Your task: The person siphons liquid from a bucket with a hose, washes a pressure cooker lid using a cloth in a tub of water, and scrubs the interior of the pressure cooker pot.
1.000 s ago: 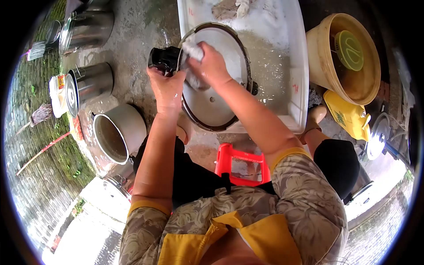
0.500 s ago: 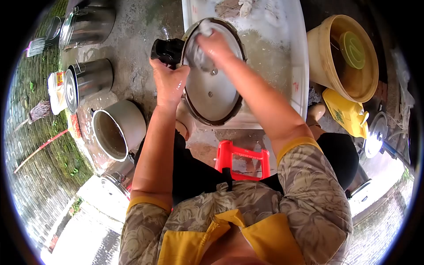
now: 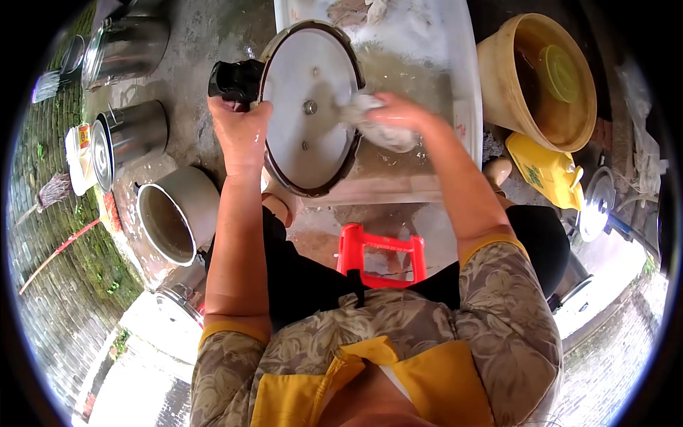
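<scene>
A round metal lid (image 3: 306, 146) with a dark rim is held up on edge over the near left part of a white tub (image 3: 466, 92) of soapy water. My left hand (image 3: 240, 135) is wrapped round the lid's black handle (image 3: 236, 80). In my right hand (image 3: 405, 114) is a wet, pale cloth (image 3: 388, 134), at the right edge of the lid. The lid's inner face, with small metal fittings at its middle, is towards me. More cloth (image 3: 352, 11) lies in suds at the tub's far end.
To the right stand a beige bucket (image 3: 498, 67) with a green object (image 3: 560, 73) in it and a yellow container (image 3: 544, 171). Metal pots (image 3: 188, 206) stand on the wet floor at left. A red stool (image 3: 350, 249) is below the tub.
My right hand and the cloth have moved from the lid's upper left face to its right edge. The lid, with my left hand, has shifted left and shows more of its inner face.
</scene>
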`<state>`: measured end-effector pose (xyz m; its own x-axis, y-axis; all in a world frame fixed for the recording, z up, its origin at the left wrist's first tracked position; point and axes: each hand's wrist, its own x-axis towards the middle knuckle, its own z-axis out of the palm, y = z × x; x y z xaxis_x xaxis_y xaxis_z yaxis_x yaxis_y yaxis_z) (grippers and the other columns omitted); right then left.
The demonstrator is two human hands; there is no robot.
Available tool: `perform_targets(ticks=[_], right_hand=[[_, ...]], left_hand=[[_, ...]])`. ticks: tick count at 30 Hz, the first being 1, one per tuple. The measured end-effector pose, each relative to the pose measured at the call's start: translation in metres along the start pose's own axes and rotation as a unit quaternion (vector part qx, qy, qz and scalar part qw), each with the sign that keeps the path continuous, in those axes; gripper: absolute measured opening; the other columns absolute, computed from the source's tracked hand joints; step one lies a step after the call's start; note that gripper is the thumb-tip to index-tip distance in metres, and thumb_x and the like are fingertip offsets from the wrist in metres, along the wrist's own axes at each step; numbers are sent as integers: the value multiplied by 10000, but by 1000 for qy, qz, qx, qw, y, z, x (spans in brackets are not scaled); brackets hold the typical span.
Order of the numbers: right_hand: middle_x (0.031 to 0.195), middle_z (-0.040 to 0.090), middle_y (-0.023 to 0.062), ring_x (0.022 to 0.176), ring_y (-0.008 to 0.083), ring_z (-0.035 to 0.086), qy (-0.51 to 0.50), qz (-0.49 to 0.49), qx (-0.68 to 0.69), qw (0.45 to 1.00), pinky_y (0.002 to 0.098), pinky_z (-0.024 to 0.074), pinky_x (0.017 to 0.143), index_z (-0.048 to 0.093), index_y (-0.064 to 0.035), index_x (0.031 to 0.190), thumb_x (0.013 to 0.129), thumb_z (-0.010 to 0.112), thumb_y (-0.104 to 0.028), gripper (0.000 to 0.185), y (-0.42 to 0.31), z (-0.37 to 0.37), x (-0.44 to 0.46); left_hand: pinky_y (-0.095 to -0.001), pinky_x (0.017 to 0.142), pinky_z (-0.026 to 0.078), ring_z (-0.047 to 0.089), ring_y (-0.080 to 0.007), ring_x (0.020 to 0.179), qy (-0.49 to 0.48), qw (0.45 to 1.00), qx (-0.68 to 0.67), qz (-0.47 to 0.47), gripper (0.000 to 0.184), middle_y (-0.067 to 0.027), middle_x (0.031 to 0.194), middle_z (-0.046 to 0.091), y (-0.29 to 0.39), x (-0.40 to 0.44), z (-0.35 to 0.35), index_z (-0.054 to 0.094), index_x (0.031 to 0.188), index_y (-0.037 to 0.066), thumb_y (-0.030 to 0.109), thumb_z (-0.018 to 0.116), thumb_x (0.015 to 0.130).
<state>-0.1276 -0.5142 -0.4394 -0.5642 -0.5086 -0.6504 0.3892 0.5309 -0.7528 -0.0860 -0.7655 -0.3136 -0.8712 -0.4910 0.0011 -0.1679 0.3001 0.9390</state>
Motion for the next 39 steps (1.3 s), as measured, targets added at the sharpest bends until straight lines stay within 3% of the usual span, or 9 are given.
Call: perform_targets(ticks=[6, 10, 13, 14, 15, 18, 23, 33, 39], right_hand=[[1406, 258, 163, 1259, 300, 337, 265, 97, -379, 881, 424, 381, 949, 493, -168, 1234, 742, 648, -290, 530, 138, 11, -7], [1438, 162, 140, 1272, 302, 298, 223, 206, -403, 864, 445, 383, 945, 431, -194, 1293, 736, 652, -238, 600, 140, 49, -13], [1367, 303, 169, 1204, 286, 385, 280, 164, -427, 844, 413, 425, 896, 376, -162, 1331, 748, 624, -188, 634, 141, 29, 15], [1292, 391, 160, 1133, 277, 444, 323, 149, -46, 933, 400, 446, 862, 388, -130, 1317, 749, 614, -161, 612, 128, 8, 33], [1218, 479, 151, 1063, 267, 503, 314, 112, 341, 879, 386, 468, 827, 400, -99, 1302, 749, 604, -135, 591, 113, -7, 40], [1028, 593, 138, 875, 224, 604, 160, -113, 461, 866, 353, 516, 730, 440, 21, 1219, 761, 608, -93, 501, 43, -7, 38], [830, 637, 100, 689, 222, 634, 11, -126, 692, 711, 371, 536, 637, 580, -25, 950, 835, 558, -289, 289, -105, 53, 50], [912, 636, 130, 775, 175, 622, -66, -104, 497, 859, 304, 502, 694, 550, 46, 1068, 753, 632, -288, 466, -79, 138, -1], [871, 656, 152, 809, 221, 635, -97, -99, -62, 988, 353, 489, 722, 612, -9, 1028, 639, 673, -222, 448, -14, 113, 19]], left_hand=[[-247, 702, 411, 470, -110, 795, -42, 994, -56, -87, 416, -44, 910, 504, 4, 4, -1, 407, 985, 45, -66, 594, 630], [-252, 706, 416, 480, -104, 804, -58, 986, -138, -72, 420, -31, 911, 512, 6, 5, 3, 412, 986, 77, -92, 582, 640], [-248, 695, 416, 483, -101, 789, -62, 985, -128, -95, 417, -24, 902, 515, 5, 5, 1, 411, 979, 84, -96, 579, 642], [-243, 690, 414, 484, -101, 779, -55, 984, -128, -108, 414, -22, 899, 516, 4, 7, 2, 409, 975, 83, -97, 579, 642], [-240, 661, 408, 473, -99, 740, -53, 983, -150, -95, 408, -15, 866, 506, 3, 7, 4, 405, 969, 80, -86, 583, 642], [-293, 706, 441, 521, -143, 771, -41, 991, -111, -69, 368, -56, 875, 539, -11, 12, 1, 408, 920, 49, -84, 612, 643], [-227, 600, 382, 437, -81, 719, -58, 987, -115, -91, 423, -6, 864, 479, -3, 8, 4, 397, 980, 77, -82, 576, 632], [-229, 658, 386, 437, -101, 767, -34, 983, -168, -68, 458, -4, 902, 476, -19, 11, -5, 410, 1004, 82, -90, 575, 613], [-229, 659, 390, 442, -98, 765, -71, 990, -120, -34, 469, -6, 898, 483, -10, 10, 1, 417, 1025, 77, -92, 568, 615]])
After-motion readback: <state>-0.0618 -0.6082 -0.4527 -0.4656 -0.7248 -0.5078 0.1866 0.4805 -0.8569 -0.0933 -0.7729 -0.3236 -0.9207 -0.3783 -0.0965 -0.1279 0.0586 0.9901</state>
